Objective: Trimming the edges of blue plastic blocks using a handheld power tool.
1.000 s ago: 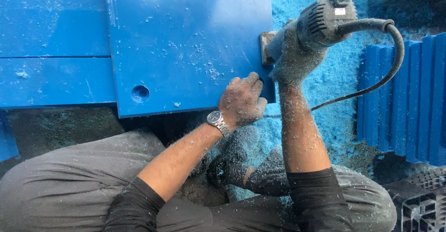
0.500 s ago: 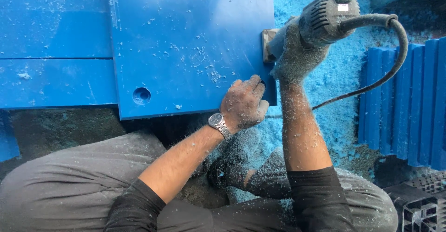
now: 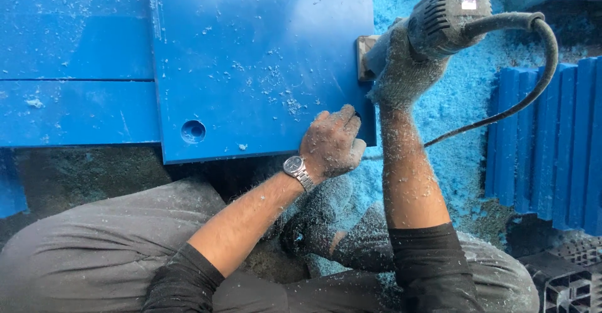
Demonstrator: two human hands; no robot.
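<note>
A thick blue plastic board [image 3: 263, 62] lies in front of me, dusted with shavings, with a round hole [image 3: 193, 131] near its near edge. My left hand [image 3: 332, 142], bare and wearing a wristwatch [image 3: 296, 169], grips the board's near right corner. My right hand [image 3: 406, 68], in a grey knit glove, holds a grey corded power tool [image 3: 448, 15] against the board's right edge. The tool's base plate [image 3: 364, 56] touches that edge. Blue shavings cover both forearms.
More blue boards [image 3: 69, 56] lie to the left under the top one. A stack of ribbed blue pieces [image 3: 552, 137] stands at the right. Blue shavings [image 3: 458, 112] heap on the ground. The tool's cord [image 3: 533, 81] loops right. My grey-trousered legs [image 3: 106, 244] are folded below.
The power tool and my right hand have crept slightly farther along the board's right edge. My left hand stays on the corner.
</note>
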